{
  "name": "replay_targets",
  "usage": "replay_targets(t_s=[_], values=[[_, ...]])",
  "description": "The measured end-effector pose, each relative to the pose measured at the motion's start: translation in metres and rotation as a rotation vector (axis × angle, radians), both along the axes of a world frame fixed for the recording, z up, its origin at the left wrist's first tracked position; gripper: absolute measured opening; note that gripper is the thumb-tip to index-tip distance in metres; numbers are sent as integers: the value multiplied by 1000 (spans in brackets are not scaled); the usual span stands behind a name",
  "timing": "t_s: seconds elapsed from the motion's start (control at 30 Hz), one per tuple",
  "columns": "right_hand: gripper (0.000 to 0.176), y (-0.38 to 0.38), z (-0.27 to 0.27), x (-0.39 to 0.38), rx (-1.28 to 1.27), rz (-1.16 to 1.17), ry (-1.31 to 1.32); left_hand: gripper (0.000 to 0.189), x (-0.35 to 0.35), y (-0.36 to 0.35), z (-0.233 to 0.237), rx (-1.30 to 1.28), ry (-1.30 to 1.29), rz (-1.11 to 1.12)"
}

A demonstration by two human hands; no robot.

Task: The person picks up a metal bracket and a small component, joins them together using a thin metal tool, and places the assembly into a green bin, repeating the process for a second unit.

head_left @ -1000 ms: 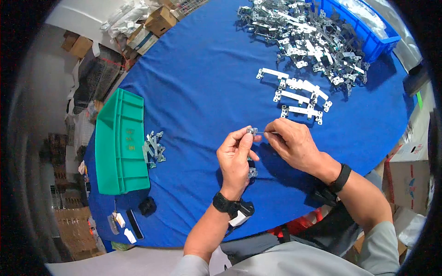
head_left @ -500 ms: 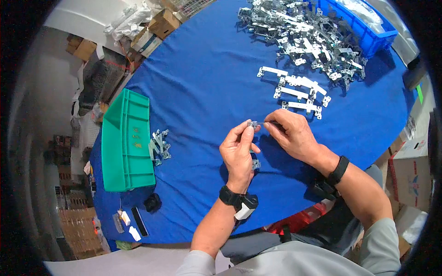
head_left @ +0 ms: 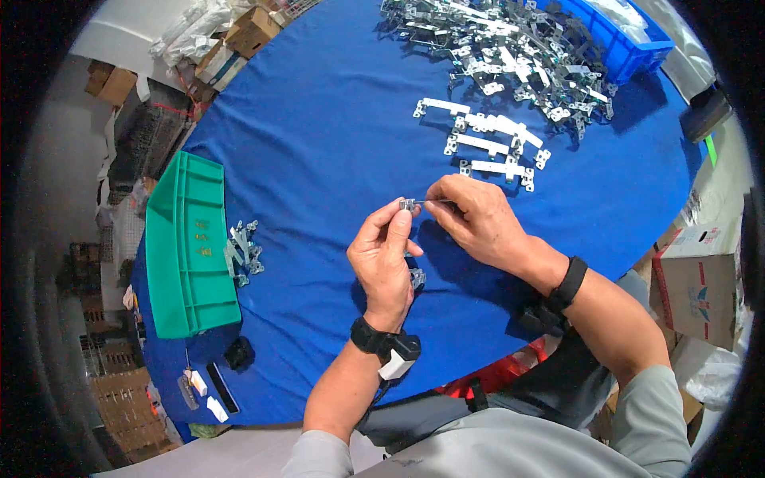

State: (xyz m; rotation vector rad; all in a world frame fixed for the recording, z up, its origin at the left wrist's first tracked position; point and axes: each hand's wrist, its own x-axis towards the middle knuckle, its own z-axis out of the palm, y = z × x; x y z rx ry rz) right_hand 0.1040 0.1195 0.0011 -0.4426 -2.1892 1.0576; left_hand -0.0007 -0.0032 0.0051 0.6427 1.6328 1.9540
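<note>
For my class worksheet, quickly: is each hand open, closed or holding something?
Left hand: closed, holding a metal part.
Right hand: closed, pinching a thin rod.

On our surface (head_left: pixel 335 111), a tray (head_left: pixel 191 299) lies at left, pieces (head_left: pixel 204 237) in it, a bracket cluster (head_left: pixel 243 253) just to its right. Beyond our right grip (head_left: pixel 482 221) we see bracket rows (head_left: pixel 486 146); behind them, a heap (head_left: pixel 514 56) beside a bin (head_left: pixel 644 56).

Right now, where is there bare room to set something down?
Widest: the blue cloth between the left hand and the metal parts beside the green tray, running up to the big pile. Another: right of the right hand, below that pile. Crowded: at the pile, laid-out brackets and blue crate.
</note>
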Motion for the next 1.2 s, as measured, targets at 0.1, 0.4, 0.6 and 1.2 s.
replay_targets(t_s=[0.1,0.4,0.6,1.2], values=[[13,0,0,0,-2,0,-15,20,0,-1,-2,-2,-11,18],[15,-1,10,1,-93,-5,31,27,0,2,-2,79,-14,46],[19,10,57,-1,-587,-83,210,31,10,-15,9,-140,133,-450],[14,8,69,2,-170,-331,310,24,92,-42,37,-191,-427,-1001]])
